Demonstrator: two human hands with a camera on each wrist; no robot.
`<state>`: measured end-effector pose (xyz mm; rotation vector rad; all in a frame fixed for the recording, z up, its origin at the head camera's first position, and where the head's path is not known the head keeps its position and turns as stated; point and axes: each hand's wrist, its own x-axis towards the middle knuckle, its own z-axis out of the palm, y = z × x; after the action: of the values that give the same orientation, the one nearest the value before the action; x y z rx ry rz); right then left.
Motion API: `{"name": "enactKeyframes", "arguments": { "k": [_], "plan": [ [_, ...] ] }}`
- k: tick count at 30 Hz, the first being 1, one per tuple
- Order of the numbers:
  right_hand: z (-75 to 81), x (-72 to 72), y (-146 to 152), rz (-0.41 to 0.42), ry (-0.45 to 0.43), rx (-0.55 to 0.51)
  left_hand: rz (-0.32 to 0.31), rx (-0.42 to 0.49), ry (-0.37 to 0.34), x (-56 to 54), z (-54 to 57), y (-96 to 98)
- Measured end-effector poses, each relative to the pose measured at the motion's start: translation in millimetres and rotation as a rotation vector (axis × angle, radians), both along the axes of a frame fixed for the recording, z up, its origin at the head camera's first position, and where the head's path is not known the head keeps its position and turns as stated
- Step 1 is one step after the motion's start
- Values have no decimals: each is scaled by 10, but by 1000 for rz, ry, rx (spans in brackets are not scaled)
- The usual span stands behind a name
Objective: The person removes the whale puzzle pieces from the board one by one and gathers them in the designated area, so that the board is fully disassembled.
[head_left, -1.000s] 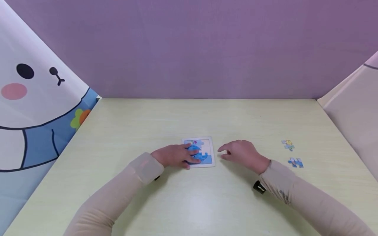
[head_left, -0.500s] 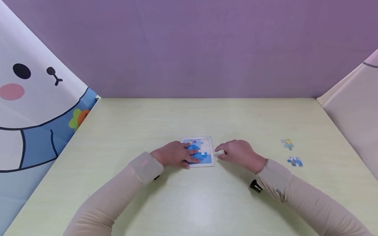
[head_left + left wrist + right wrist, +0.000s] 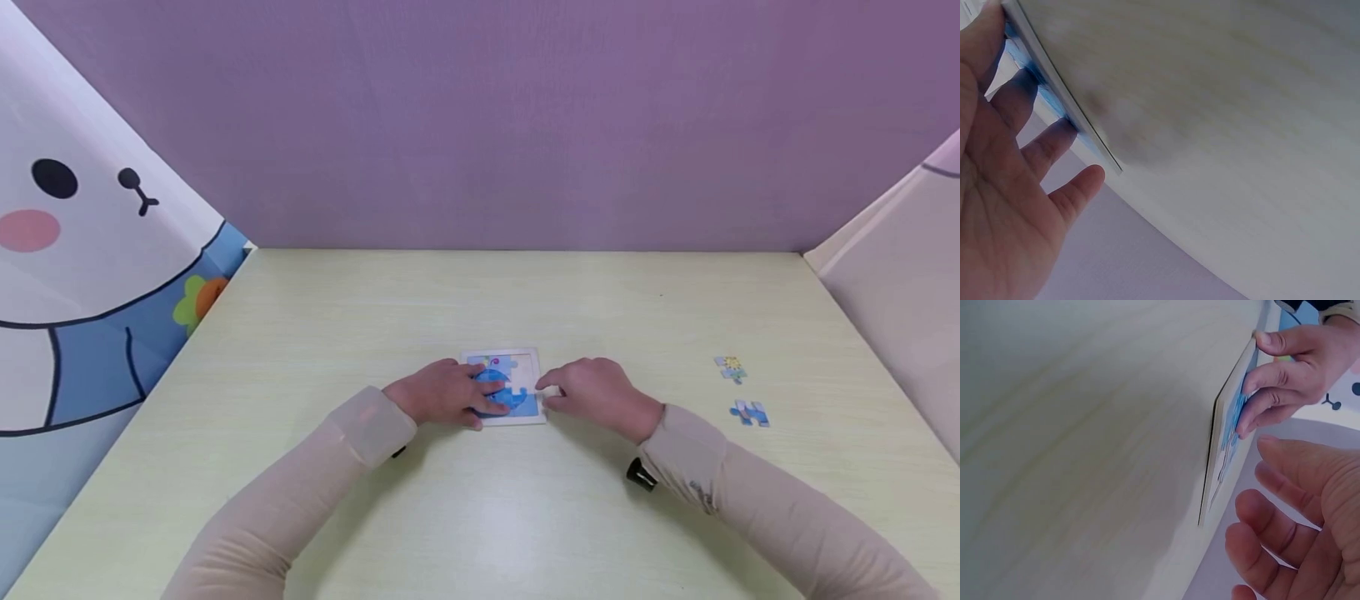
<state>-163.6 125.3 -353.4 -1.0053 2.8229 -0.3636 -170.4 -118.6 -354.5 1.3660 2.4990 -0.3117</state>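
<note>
A small white-framed jigsaw puzzle (image 3: 510, 422) lies flat at mid-table. Its blue picture looks like a whale, and a pale gap shows at its upper right. My left hand (image 3: 442, 393) rests on the puzzle's left side with fingers spread, covering part of the picture. In the left wrist view, its fingertips (image 3: 1060, 128) touch the picture beside the frame's edge. Just at the frame's right edge is my right hand (image 3: 600, 390). Its fingers are loosely bent with nothing between them in the right wrist view; whether they touch the frame I cannot tell.
Two loose jigsaw parts lie to the right on the pale wooden table (image 3: 480, 517): one with a yellow sun (image 3: 731, 369), and a blue one (image 3: 750, 412) closer to me. A purple backdrop (image 3: 510, 125) rises behind the table, with a printed cloth (image 3: 90, 250) at left.
My right hand has moved left, from beside the puzzle frame up to its right edge. The left hand and the loose parts stay where they were.
</note>
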Motion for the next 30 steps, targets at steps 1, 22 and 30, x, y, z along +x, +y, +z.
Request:
{"name": "enactKeyframes", "arguments": {
  "k": [1, 22, 30],
  "plan": [
    [0, 2, -10, 0, 2, 6, -1, 0, 2, -1, -3, -1],
    [-39, -25, -228, -12, -53, 117, -27, -1, 37, 5, -2, -3],
    [-86, -41, -216, 31, -65, 88, -29, 22, 28, -9, -9, -6]
  ]
}}
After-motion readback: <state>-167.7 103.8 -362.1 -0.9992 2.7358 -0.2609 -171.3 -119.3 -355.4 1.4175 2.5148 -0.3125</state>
